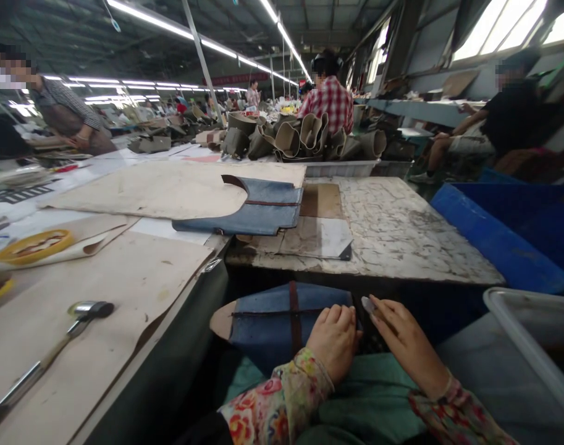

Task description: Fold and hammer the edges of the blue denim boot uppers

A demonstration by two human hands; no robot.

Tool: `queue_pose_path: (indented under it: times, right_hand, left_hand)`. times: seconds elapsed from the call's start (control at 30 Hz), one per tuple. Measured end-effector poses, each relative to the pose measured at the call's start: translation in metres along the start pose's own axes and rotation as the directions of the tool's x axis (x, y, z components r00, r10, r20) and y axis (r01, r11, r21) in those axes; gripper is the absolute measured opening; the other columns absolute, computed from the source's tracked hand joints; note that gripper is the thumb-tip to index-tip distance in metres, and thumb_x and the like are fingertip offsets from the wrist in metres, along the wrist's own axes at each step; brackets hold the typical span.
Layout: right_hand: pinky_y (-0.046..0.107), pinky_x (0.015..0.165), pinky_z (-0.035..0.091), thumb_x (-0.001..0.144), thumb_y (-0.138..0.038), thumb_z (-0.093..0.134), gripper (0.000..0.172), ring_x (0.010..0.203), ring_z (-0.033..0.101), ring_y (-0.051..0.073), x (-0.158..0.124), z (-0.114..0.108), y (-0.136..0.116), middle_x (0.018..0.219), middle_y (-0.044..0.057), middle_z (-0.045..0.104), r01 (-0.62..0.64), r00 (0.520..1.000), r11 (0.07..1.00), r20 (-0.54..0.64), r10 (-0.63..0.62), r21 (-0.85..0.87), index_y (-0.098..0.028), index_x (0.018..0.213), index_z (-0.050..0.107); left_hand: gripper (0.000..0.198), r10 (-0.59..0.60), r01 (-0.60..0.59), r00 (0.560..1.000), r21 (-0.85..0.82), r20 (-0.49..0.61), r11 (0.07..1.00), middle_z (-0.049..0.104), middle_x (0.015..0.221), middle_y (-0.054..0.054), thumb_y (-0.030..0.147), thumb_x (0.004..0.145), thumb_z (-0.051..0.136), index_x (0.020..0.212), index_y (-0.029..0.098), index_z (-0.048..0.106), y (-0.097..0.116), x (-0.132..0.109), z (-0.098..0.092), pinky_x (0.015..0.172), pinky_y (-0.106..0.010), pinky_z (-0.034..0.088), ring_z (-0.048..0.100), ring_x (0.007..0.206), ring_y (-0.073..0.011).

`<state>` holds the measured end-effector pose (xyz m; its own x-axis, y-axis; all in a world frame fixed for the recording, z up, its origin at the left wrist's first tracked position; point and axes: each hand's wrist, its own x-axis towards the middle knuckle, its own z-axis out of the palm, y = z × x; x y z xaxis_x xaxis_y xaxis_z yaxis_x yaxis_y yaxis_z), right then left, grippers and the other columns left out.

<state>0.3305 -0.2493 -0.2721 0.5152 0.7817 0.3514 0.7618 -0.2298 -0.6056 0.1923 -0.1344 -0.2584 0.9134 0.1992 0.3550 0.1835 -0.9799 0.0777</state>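
Note:
A blue leather boot upper (263, 327) with brown strips and a beige pointed end lies across my lap. My left hand (335, 340) is closed over its right end, with the fingers curled on the leather. Just to the right of that end, my right hand (404, 340) is held with its fingers together. A small pale, rounded tip (367, 304) shows at its fingertips; what it belongs to is hidden. On the bench ahead rests a flat blue leather piece (272, 213) with a curved cut-out and a brown seam.
A hammer (80, 315) lies on the beige sheet (138, 296) at left, near a yellow round dish (34, 246). A worn white board (388, 228) is in front. Blue bin (508, 235) and translucent tub (517, 334) stand at right. Folded boot pieces (291, 136) and co-workers are beyond.

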Motion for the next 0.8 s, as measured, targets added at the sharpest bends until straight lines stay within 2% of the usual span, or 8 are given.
queue_pose_path:
  times: [0.17,0.33,0.57,0.8]
  right_hand:
    - [0.038,0.09,0.044,0.088,-0.038,0.043,0.033,0.102,0.051,0.022,0.003,-0.003,-0.016,0.106,0.008,0.054,0.095,0.995,0.992,-0.003,-0.095,-0.085,-0.022,0.114,0.056]
    - [0.036,0.087,0.045,0.089,-0.033,0.042,0.032,0.1,0.052,0.021,0.004,-0.008,-0.04,0.105,0.007,0.056,0.159,0.987,0.975,0.004,-0.16,-0.154,-0.024,0.117,0.055]
    - [0.035,0.079,0.049,0.091,-0.027,0.037,0.031,0.092,0.053,0.021,0.001,0.017,-0.059,0.097,0.009,0.058,0.199,0.98,0.941,0.083,-0.183,-0.272,-0.021,0.112,0.058]
    - [0.036,0.079,0.049,0.091,-0.025,0.035,0.03,0.091,0.054,0.022,0.011,0.032,-0.084,0.093,0.01,0.059,0.292,0.956,0.912,0.124,-0.267,-0.288,-0.019,0.111,0.057]
  left_hand:
    - [0.038,0.025,-0.024,0.999,-0.023,0.034,0.999,0.054,0.111,-0.009,0.028,0.089,0.04,0.121,0.008,0.045,-0.003,-0.002,-0.008,0.085,-0.035,0.043,0.048,0.097,-0.0206]
    - [0.035,-0.046,0.046,0.999,-0.095,0.007,0.994,0.055,0.115,-0.008,0.024,0.089,0.04,0.121,0.012,0.046,-0.013,-0.015,-0.014,0.092,-0.034,0.04,0.048,0.103,-0.0191]
    - [0.032,-0.073,0.073,0.997,-0.09,0.013,0.993,0.058,0.11,-0.006,0.017,0.088,0.041,0.118,0.012,0.049,-0.024,-0.024,-0.023,0.09,-0.034,0.041,0.049,0.101,-0.0193]
    - [0.031,-0.133,0.132,0.991,-0.082,-0.006,0.988,0.058,0.111,-0.005,0.012,0.086,0.043,0.116,0.014,0.052,-0.044,-0.045,-0.037,0.095,-0.037,0.039,0.049,0.103,-0.02]
